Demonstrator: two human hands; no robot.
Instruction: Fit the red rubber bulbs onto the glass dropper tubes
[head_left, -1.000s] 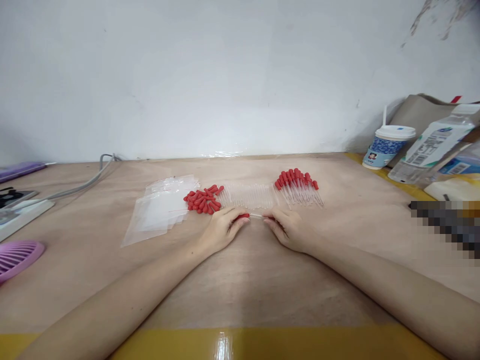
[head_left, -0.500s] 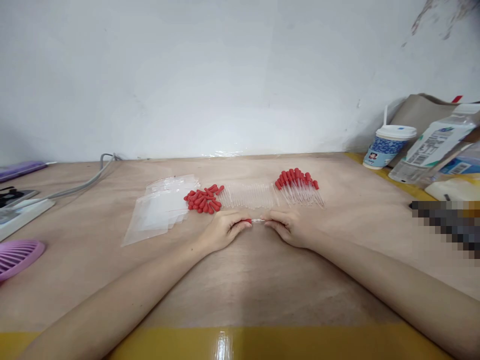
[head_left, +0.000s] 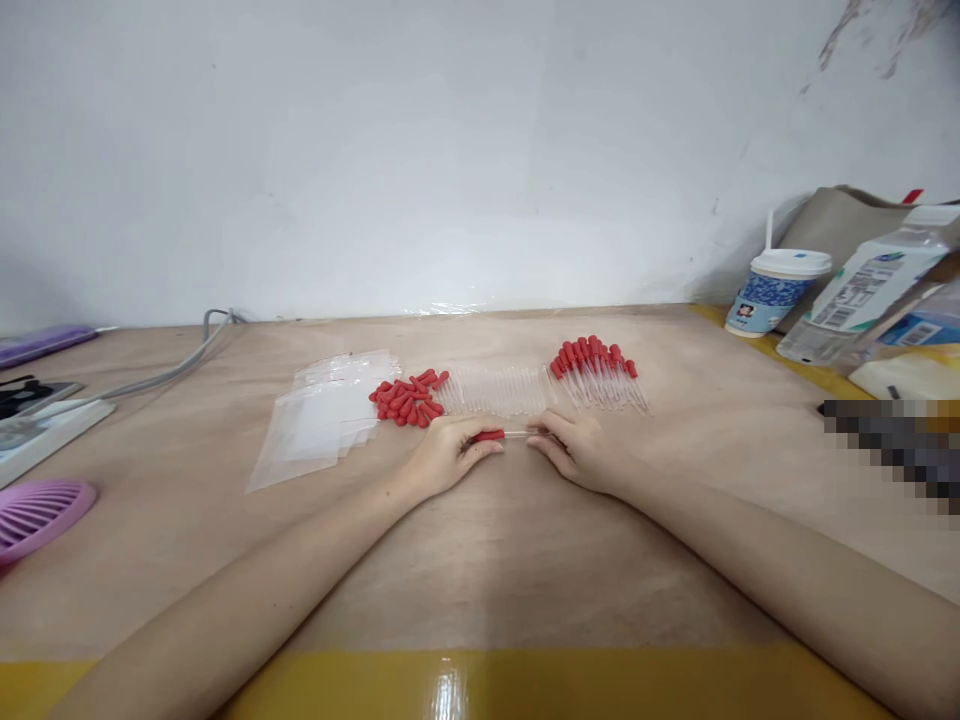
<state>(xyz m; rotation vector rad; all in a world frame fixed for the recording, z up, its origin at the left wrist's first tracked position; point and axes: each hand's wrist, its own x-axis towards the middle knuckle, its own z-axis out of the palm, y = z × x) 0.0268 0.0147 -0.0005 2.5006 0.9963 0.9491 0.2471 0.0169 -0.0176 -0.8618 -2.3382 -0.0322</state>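
Between thumb and fingers, my left hand (head_left: 450,455) holds a red rubber dropper bulb (head_left: 491,435), its grip a little loose. A clear dropper tube (head_left: 515,433) runs from the bulb's mouth into my right hand (head_left: 577,450), which pinches its other end. Just beyond my hands lies a row of clear tubes (head_left: 499,391). To its left is a heap of loose red bulbs (head_left: 405,400). On the right rests a pile of droppers (head_left: 598,362) with red bulbs fitted on their tubes.
Clear plastic bags (head_left: 315,415) lie fanned at the left. Farther left are a grey cable (head_left: 161,375), a white power strip (head_left: 56,435) and a pink fan (head_left: 45,515). A paper cup (head_left: 776,290) and a plastic bottle (head_left: 862,285) stand at the right.
My left thumb and fingers have parted slightly, so more of the red bulb shows. Both hands remain in nearly the same place, with the tube still between them.
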